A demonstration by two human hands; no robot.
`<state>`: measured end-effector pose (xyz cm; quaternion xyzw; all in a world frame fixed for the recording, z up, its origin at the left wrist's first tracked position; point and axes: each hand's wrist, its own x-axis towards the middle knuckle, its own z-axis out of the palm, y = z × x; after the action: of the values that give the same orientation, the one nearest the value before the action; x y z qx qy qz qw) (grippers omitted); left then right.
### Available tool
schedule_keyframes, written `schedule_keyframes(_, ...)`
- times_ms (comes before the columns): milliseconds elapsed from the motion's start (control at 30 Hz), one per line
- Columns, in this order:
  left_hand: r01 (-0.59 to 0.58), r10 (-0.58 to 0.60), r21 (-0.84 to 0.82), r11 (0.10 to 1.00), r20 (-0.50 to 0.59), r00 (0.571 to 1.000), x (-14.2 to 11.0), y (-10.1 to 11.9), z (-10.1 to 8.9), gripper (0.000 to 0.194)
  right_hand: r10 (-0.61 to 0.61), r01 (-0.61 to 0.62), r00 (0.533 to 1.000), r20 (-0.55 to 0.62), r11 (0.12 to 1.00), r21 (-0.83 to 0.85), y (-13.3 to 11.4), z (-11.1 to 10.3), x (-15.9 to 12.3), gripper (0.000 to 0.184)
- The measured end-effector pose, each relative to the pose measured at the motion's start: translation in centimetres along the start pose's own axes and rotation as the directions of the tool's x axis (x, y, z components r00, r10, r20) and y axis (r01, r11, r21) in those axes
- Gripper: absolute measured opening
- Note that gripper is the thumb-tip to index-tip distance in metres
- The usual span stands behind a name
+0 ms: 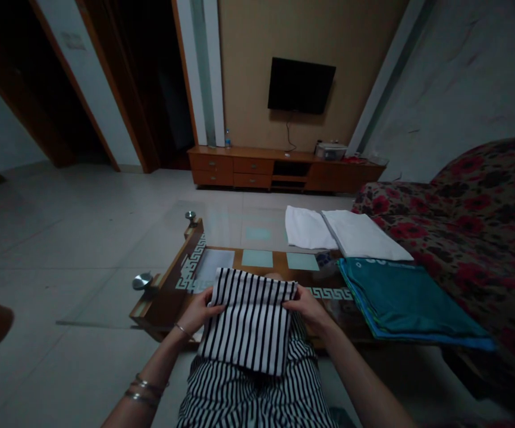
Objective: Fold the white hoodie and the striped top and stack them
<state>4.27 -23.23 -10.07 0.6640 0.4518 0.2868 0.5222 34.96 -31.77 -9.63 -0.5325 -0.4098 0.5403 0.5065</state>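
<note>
Head view: left hand (199, 312) and right hand (307, 307) are closed on the top corners of a black-and-white striped cloth (251, 321), held up at 12 o'clock from the lap. Grip force can't be told. Cloth is doubled over at least once, with its top fold between the hands. More striped fabric (248, 398) sits at 6 o'clock; can't tell if it's the same piece or clothing.

Status: teal cloth pile (404, 303) at 2 o'clock, folded and flat. Two white folded cloths (308, 227) (364, 235) at 1 o'clock, also flat. Striped piece is the only one in hand, still off the table.

Edges: glass coffee table's wooden frame (163, 291) runs from 10 to 12 o'clock, just past the left hand. Teal pile overhangs the table's front edge at 3 o'clock. Floral sofa (476, 238) closes off 3 o'clock, beside the pile. Open tile floor (61, 238) at 9 o'clock gives the most room. Pale green mats (257, 258) lie on the table at 12 o'clock, just beyond the cloth.
</note>
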Motion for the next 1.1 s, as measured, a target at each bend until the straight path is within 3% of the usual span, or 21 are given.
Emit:
schedule_keyframes(100, 0.01, -0.01, -0.046, 0.999, 0.013, 1.0, 0.4, -0.2, -0.2, 0.042, -0.018, 0.018, 0.999, 0.032, 1.0, -0.015, 0.5, -0.7, 0.2, 0.043)
schedule_keyframes(200, 0.031, -0.031, -0.006, 1.0, 0.004, 1.0, 1.4, -0.7, -0.1, 0.038, 0.027, -0.027, 1.0, -0.009, 0.999, -0.038, 1.5, -0.9, 1.0, 0.041)
schedule_keyframes(300, 0.058, -0.057, 0.058, 0.997, -0.015, 0.998, 2.4, -1.5, -0.1, 0.046, 0.037, -0.041, 0.998, -0.051, 0.995, -0.088, 2.3, -1.0, 1.8, 0.041)
schedule_keyframes(400, 0.071, -0.073, 0.063, 0.995, 0.022, 0.997, 2.7, -2.0, -0.1, 0.053, 0.037, -0.037, 0.999, -0.004, 0.975, -0.219, 2.3, -1.9, 2.5, 0.038)
schedule_keyframes(467, 0.06, -0.064, 0.068, 0.996, 0.054, 0.996, 2.6, -2.1, -0.2, 0.06, 0.014, -0.026, 0.999, -0.035, 0.926, -0.378, 1.8, -2.6, 3.2, 0.04)
schedule_keyframes(567, 0.028, -0.035, 0.102, 0.994, 0.067, 0.997, 2.2, -2.0, -0.3, 0.072, -0.16, 0.047, 0.98, -0.117, 0.761, -0.647, 0.6, -3.0, 4.7, 0.049)
schedule_keyframes(633, -0.013, 0.004, 0.107, 0.994, 0.089, 0.996, 1.9, -1.8, -0.4, 0.076, -0.227, 0.109, 0.973, -0.049, 0.634, -0.766, -0.1, -2.3, 5.8, 0.05)
schedule_keyframes(700, -0.072, 0.062, 0.081, 0.994, 0.121, 0.991, 1.6, -1.7, -0.4, 0.076, -0.191, 0.184, 0.977, 0.093, 0.541, -0.82, -0.7, -0.9, 6.8, 0.05)
schedule_keyframes(767, -0.104, 0.096, 0.053, 0.993, 0.132, 0.987, 1.2, -1.8, -0.4, 0.075, -0.135, 0.26, 0.966, 0.223, 0.479, -0.838, -1.0, 0.7, 7.7, 0.052)
schedule_keyframes(867, -0.085, 0.078, 0.064, 0.994, 0.11, 0.991, 0.9, -2.2, -0.4, 0.069, -0.092, 0.335, 0.94, 0.329, 0.43, -0.838, -1.5, 2.8, 8.6, 0.055)
schedule_keyframes(967, -0.088, 0.079, 0.089, 0.992, 0.094, 0.992, 0.8, -2.6, -0.4, 0.066, -0.041, 0.387, 0.909, 0.414, 0.449, -0.805, -2.4, 4.4, 9.2, 0.05)
schedule_keyframes(1100, -0.106, 0.095, 0.092, 0.99, 0.111, 0.989, 0.8, -2.9, -0.5, 0.064, 0.033, 0.339, 0.895, 0.445, 0.599, -0.726, -3.6, 5.7, 9.9, 0.044)
